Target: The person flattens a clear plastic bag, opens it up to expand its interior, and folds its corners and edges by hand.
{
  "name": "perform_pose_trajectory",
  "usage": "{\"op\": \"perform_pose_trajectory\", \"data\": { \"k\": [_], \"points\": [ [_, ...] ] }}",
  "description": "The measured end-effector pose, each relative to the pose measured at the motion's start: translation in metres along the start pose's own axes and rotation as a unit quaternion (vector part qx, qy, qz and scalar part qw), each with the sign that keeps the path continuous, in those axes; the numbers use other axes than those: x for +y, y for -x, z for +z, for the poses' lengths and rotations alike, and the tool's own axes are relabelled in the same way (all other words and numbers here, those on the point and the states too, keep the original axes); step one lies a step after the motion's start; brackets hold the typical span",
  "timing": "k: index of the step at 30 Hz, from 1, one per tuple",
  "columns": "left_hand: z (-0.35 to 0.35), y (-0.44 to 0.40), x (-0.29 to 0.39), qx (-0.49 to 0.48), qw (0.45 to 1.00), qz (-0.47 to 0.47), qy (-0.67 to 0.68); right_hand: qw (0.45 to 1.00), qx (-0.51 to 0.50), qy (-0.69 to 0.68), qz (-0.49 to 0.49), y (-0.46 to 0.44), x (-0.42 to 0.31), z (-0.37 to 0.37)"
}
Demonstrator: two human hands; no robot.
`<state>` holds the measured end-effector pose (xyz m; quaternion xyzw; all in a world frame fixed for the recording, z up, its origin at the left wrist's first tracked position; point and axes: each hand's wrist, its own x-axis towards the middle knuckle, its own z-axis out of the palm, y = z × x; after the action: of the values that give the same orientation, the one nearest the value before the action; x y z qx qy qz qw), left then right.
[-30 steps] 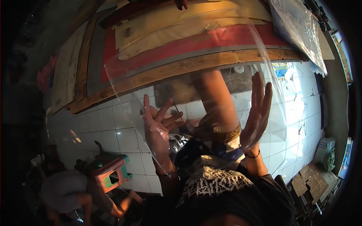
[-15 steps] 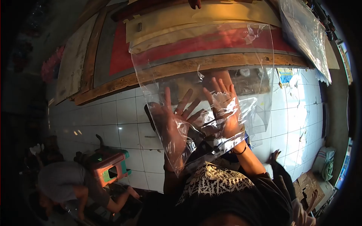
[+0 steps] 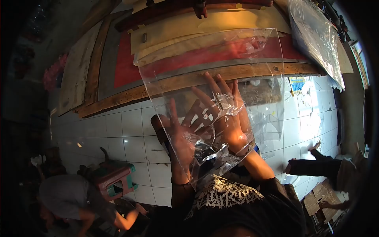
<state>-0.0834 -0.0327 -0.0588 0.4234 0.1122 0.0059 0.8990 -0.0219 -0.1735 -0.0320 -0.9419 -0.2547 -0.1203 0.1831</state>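
A clear plastic sheet or bag [image 3: 268, 106] spreads over both hands and reaches up across the table's front edge. Seen through the plastic, my left hand [image 3: 183, 134] has its fingers spread. My right hand [image 3: 229, 114] lies against the crumpled middle of the plastic, fingers stretched out towards the table edge. Neither hand has its fingers closed round anything. Whether they are inside the plastic or behind it I cannot tell.
A wood-edged table [image 3: 114, 103] bears red and tan sheets [image 3: 173, 29]. More plastic [image 3: 316, 39] hangs at its right. A red-green stool [image 3: 118, 181] and a bent person [image 3: 65, 195] are lower left. Another person [image 3: 316, 168] is at the right, by cardboard [image 3: 323, 197].
My right hand has come in from the right over the plastic, beside my left hand. The plastic has crumpled between them. At the right, another person has come into view.
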Motion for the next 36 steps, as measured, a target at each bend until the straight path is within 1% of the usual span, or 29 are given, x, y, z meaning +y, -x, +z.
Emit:
{"op": "perform_pose_trajectory", "data": {
  "k": [3, 7, 8, 11, 12, 15, 16, 17, 18, 19, 20, 21, 22, 23, 24, 26, 28, 29, 31, 32, 34, 35, 36],
  "points": [
    [0.003, 0.001, 0.001, -0.023, 1.000, 0.000, 0.000, 0.996, 0.082, -0.009, 0.021, 0.002, 0.007, 0.008],
    [-0.010, 0.000, -0.002, -0.069, 0.997, 0.007, -0.018, 0.980, 0.158, -0.010, 0.118, 0.002, 0.025, -0.001],
    [-0.015, -0.001, -0.004, -0.079, 0.997, 0.006, -0.007, 0.979, 0.163, 0.038, 0.117, 0.007, 0.048, 0.011],
    [-0.019, 0.000, -0.009, -0.070, 0.997, 0.008, 0.008, 0.963, 0.211, 0.026, 0.164, 0.015, 0.057, 0.001],
    [-0.019, 0.000, -0.009, -0.065, 0.998, 0.010, 0.009, 0.963, 0.206, 0.017, 0.175, 0.019, 0.062, -0.001],
    [-0.021, 0.002, -0.007, -0.059, 0.998, 0.014, 0.008, 0.945, 0.266, -0.039, 0.187, 0.025, 0.072, -0.001],
    [-0.028, 0.002, -0.005, -0.065, 0.998, 0.012, 0.005, 0.949, 0.256, -0.041, 0.179, 0.028, 0.075, -0.004],
    [-0.036, 0.001, -0.001, -0.070, 0.997, 0.012, 0.001, 0.949, 0.264, -0.072, 0.156, 0.028, 0.077, -0.009],
    [-0.044, 0.002, 0.006, -0.109, 0.992, 0.060, -0.006, 0.947, 0.272, -0.103, 0.133, 0.027, 0.076, -0.021],
    [-0.051, 0.000, 0.018, -0.075, 0.991, 0.098, -0.046, 0.944, 0.281, -0.132, 0.111, 0.026, 0.077, -0.033],
    [-0.057, -0.002, 0.034, -0.040, 0.986, 0.136, -0.084, 0.946, 0.271, -0.153, 0.090, 0.026, 0.079, -0.042],
    [-0.061, -0.005, 0.051, -0.003, 0.977, 0.176, -0.121, 0.945, 0.250, -0.189, 0.090, 0.025, 0.072, -0.057],
    [-0.063, -0.008, 0.070, 0.002, 0.959, 0.229, -0.167, 0.943, 0.228, -0.225, 0.087, 0.026, 0.060, -0.073],
    [-0.062, -0.011, 0.089, 0.009, 0.936, 0.283, -0.211, 0.945, 0.226, -0.228, 0.059, 0.025, 0.057, -0.082],
    [-0.057, -0.013, 0.108, -0.028, 0.913, 0.314, -0.260, 0.953, 0.224, -0.206, 0.006, 0.025, 0.063, -0.082],
    [-0.040, -0.015, 0.143, -0.093, 0.851, 0.375, -0.356, 0.956, 0.245, -0.086, -0.139, 0.019, 0.083, -0.070],
    [-0.004, -0.016, 0.168, -0.168, 0.821, 0.363, -0.407, 0.937, 0.209, -0.024, -0.279, -0.007, 0.058, -0.114],
    [0.013, -0.017, 0.177, -0.202, 0.805, 0.353, -0.432, 0.938, 0.160, -0.056, -0.301, -0.013, 0.027, -0.136],
    [0.038, -0.022, 0.184, -0.246, 0.824, 0.261, -0.438, 0.929, 0.120, -0.083, -0.340, -0.020, 0.001, -0.144],
    [0.047, -0.022, 0.187, -0.265, 0.833, 0.214, -0.436, 0.922, 0.131, -0.080, -0.356, -0.023, -0.003, -0.137],
    [0.061, -0.024, 0.191, -0.309, 0.841, 0.120, -0.428, 0.913, 0.101, -0.048, -0.393, -0.027, -0.006, -0.141],
    [0.063, -0.026, 0.193, -0.304, 0.850, 0.112, -0.415, 0.907, 0.086, -0.034, -0.412, -0.030, -0.007, -0.142],
    [0.064, -0.029, 0.192, -0.302, 0.858, 0.100, -0.403, 0.896, 0.059, 0.013, -0.441, -0.033, -0.003, -0.145]
  ]
}}
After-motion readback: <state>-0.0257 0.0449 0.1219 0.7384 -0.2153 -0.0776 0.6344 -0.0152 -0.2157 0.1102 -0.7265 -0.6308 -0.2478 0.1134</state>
